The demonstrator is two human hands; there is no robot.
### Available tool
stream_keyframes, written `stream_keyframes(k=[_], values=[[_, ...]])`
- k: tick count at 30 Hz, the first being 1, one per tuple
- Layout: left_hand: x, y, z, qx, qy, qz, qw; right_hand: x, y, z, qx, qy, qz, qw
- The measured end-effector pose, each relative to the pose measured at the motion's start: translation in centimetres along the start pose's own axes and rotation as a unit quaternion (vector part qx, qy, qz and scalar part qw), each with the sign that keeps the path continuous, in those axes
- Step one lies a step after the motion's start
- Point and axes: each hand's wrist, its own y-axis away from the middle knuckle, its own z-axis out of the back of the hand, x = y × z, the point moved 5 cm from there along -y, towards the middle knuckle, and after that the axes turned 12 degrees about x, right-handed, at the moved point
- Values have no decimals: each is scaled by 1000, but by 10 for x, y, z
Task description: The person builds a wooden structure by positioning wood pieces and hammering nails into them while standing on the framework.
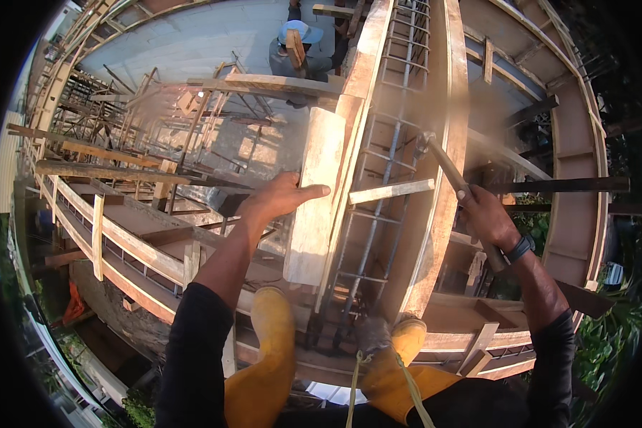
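Observation:
My left hand (282,196) grips the left edge of a short, wide wooden board (314,214), its thumb lying across the face. The board stands against the left side of a long timber beam form (364,64). In my right hand (486,217) is a hammer (446,162), held by its handle. Its head points up and left, over the right side of the form. Between the form's walls runs a rebar cage (392,135) of long bars and stirrups. A small wooden strip (392,191) lies across the cage, between my two hands.
My yellow boots (272,324) straddle the form, near crossing timber formwork (471,332). Down at the far side, a person in a light blue cap (299,32) is beside a block wall (192,43). Wooden props (143,171) and beams cross the drop on the left.

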Motion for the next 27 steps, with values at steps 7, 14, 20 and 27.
stream_keyframes(k=[7,14,20,27], values=[[-16,16,-28,-337,-146,-92,926,10,3,-6,51,9,5,999],[-51,13,-89,-338,-348,-188,854,30,3,22,-6,61,25,998],[-48,5,-91,-337,-383,-188,839,55,10,34,117,181,-55,975],[-48,5,-90,-307,-335,-191,870,28,2,19,126,204,-55,969]])
